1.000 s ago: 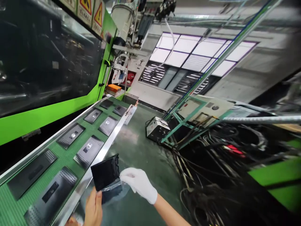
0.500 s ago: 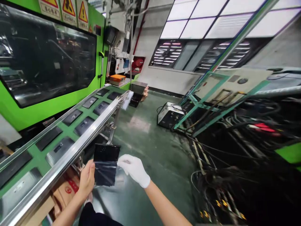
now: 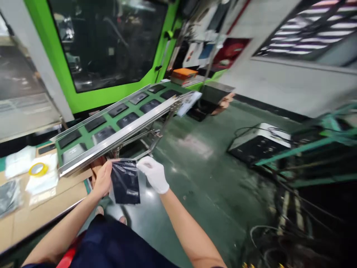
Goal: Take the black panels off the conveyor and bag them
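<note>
Between my hands hangs a clear plastic bag (image 3: 126, 186) with a flat black panel inside it. My bare left hand (image 3: 103, 178) is closed on the bag's left edge near the top. With its white glove on, my right hand (image 3: 153, 174) pinches the upper right corner of the bag. The bag is held above the floor, just off the near side of a green conveyor belt (image 3: 89, 139). Several dark plastic panels (image 3: 127, 120) lie on that belt in two rows.
A work table (image 3: 69, 199) at the left bears a yellow tape roll (image 3: 38, 169), white bags (image 3: 21, 162) and a bagged dark part (image 3: 9, 197). Behind the conveyor stands a green machine (image 3: 111, 91). On the floor at the right is a black and white box (image 3: 260, 143) with cables.
My view has swung left and down, bringing the work table into sight. The clear bag now covers the black panel up to the top, where before the panel's upper part stuck out.
</note>
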The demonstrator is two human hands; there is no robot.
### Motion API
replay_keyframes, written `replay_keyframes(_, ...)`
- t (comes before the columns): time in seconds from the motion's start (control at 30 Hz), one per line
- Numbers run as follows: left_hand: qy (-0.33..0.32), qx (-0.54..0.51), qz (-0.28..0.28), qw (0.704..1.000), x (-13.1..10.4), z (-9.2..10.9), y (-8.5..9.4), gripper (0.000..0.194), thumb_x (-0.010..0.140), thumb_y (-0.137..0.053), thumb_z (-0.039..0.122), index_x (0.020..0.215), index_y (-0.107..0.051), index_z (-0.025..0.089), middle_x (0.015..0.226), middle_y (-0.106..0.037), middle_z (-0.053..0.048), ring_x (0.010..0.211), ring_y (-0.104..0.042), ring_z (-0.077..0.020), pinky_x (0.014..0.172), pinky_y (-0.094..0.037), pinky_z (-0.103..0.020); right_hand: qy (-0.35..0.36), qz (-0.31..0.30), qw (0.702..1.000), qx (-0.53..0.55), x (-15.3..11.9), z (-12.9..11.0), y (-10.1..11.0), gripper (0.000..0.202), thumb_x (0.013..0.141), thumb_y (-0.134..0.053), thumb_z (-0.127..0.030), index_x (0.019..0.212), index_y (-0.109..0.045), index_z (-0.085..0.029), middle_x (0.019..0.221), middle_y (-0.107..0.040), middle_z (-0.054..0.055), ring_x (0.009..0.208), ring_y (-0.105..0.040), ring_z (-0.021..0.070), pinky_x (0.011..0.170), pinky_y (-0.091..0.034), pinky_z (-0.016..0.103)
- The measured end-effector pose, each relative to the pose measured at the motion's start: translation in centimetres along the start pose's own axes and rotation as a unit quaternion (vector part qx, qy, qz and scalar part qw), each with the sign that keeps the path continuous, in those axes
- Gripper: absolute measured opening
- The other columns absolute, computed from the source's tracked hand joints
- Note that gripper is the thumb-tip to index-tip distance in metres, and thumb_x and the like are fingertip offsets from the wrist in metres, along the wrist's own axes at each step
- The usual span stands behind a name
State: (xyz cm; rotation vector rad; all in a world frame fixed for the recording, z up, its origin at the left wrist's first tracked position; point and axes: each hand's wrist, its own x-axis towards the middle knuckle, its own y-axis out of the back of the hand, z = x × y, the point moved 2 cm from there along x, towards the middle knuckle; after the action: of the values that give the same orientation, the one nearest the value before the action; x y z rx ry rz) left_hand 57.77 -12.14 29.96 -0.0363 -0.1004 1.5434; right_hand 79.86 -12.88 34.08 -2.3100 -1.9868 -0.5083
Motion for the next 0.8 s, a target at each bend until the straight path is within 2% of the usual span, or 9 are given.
replay_keyframes(0.13, 0.023, -0.101, 0.081, 0.991, -1.5, 0.2, 5.8, 0.053, 0.091, -0.064, 0.067, 0.106, -0.078, 0.018, 0.107, -0.078, -0.009, 0.103, -0.071, -0.0263, 0.1, -0.055, -0.039, 0.003, -0.07, 0.995, 0.067, 1.3, 0.0, -6.8, 0.017, 0.076, -0.077, -0.036, 0.071, -0.07, -0.022, 0.078, -0.071, 0.001, 0.078, -0.064, 0.0179, 0.076, -0.054, 0.031)
replay_keyframes(0.33, 0.032, -0.219, 0.129, 0.967, -3.3, 0.6, 17.1, 0.046, 0.087, -0.075, 0.058, 0.11, -0.077, 0.017, 0.102, -0.079, -0.008, 0.1, -0.072, -0.0226, 0.097, -0.054, -0.035, 0.012, -0.18, 0.974, 0.139, 2.4, -0.9, -19.4, 0.012, 0.078, -0.078, -0.032, 0.074, -0.072, -0.023, 0.087, -0.073, 0.003, 0.086, -0.067, 0.0198, 0.085, -0.055, 0.035)
replay_keyframes(0.4, 0.038, -0.243, 0.144, 0.959, -2.9, -0.1, 21.0, 0.041, 0.086, -0.077, 0.052, 0.102, -0.078, 0.014, 0.097, -0.079, -0.008, 0.096, -0.072, -0.0218, 0.095, -0.053, -0.034, 0.017, -0.21, 0.966, 0.15, 2.5, -1.3, -23.6, 0.012, 0.078, -0.079, -0.031, 0.073, -0.072, -0.024, 0.089, -0.074, 0.003, 0.09, -0.068, 0.0207, 0.089, -0.055, 0.036)
replay_keyframes(0.5, 0.052, -0.285, 0.179, 0.94, -0.7, -1.7, 26.1, 0.035, 0.082, -0.079, 0.046, 0.088, -0.076, 0.012, 0.09, -0.078, -0.008, 0.09, -0.071, -0.0213, 0.091, -0.054, -0.034, -0.001, -0.229, 0.962, 0.146, 2.7, -1.4, -29.6, 0.016, 0.079, -0.079, -0.035, 0.071, -0.071, -0.024, 0.086, -0.074, 0.003, 0.089, -0.068, 0.0212, 0.089, -0.055, 0.036)
replay_keyframes(0.6, 0.08, -0.308, 0.212, 0.924, 1.9, -3.1, 29.8, 0.031, 0.077, -0.08, 0.044, 0.078, -0.071, 0.014, 0.079, -0.074, -0.004, 0.081, -0.069, -0.017, 0.082, -0.055, -0.029, -0.046, -0.252, 0.956, 0.145, 2.6, -1.7, -34.4, 0.022, 0.081, -0.078, -0.042, 0.071, -0.071, -0.024, 0.086, -0.074, 0.004, 0.087, -0.069, 0.0206, 0.088, -0.055, 0.035)
replay_keyframes(0.67, 0.112, -0.286, 0.22, 0.926, 3.0, -3.5, 31.5, 0.032, 0.075, -0.079, 0.045, 0.069, -0.067, 0.016, 0.068, -0.069, -0.001, 0.07, -0.065, -0.0144, 0.073, -0.054, -0.026, -0.061, -0.278, 0.949, 0.138, 2.2, -2.6, -36.7, 0.025, 0.08, -0.08, -0.045, 0.071, -0.071, -0.023, 0.089, -0.076, 0.005, 0.089, -0.07, 0.0209, 0.091, -0.056, 0.036)
replay_keyframes(0.8, 0.159, -0.195, 0.246, 0.936, 2.6, -4.0, 35.6, 0.031, 0.067, -0.076, 0.049, 0.061, -0.063, 0.021, 0.06, -0.067, 0.002, 0.058, -0.059, -0.0145, 0.056, -0.051, -0.026, -0.064, -0.335, 0.934, 0.108, 1.4, -4.9, -40.4, 0.03, 0.08, -0.079, -0.051, 0.071, -0.073, -0.023, 0.089, -0.077, 0.002, 0.097, -0.071, 0.0215, 0.099, -0.054, 0.036)
